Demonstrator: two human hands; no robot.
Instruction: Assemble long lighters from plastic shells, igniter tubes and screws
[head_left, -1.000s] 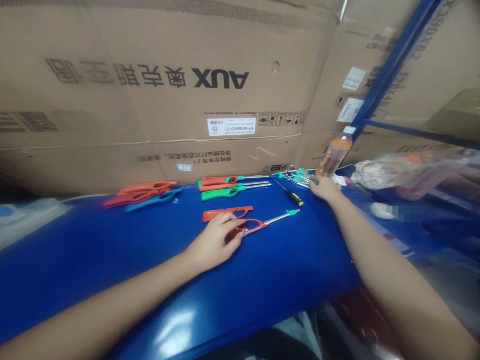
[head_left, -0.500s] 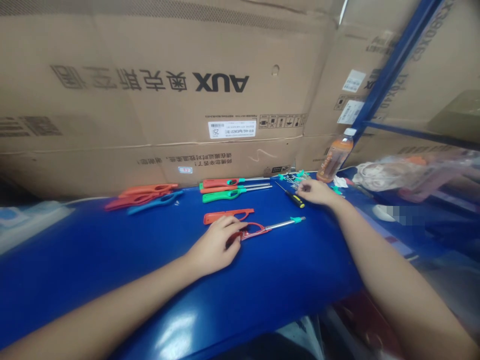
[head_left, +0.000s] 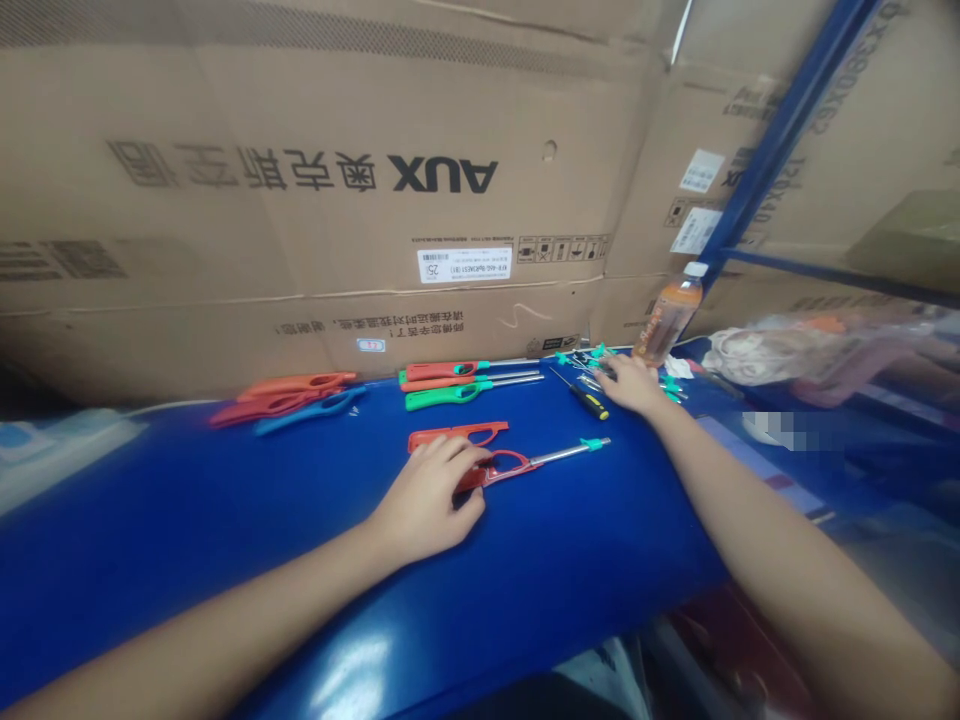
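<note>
My left hand lies on the blue table, its fingers closed over the handle of a red long-nozzle lighter whose metal tube with a teal tip points right. A loose red half-shell lies just beyond it. My right hand reaches to the far right of the table, fingers curled down among a heap of small metal tubes with teal tips; what they pinch is hidden. A yellow-handled screwdriver lies just left of that hand.
Three assembled lighters, red, orange and green, lie by the cardboard boxes. Red and blue shells lie further left. An orange drink bottle stands beside a blue rack post. Plastic bags fill the right.
My right hand drew back from beside the bottle to the pile of teal-tipped tubes and stayed there. The left hand and its red lighter have hardly moved.
</note>
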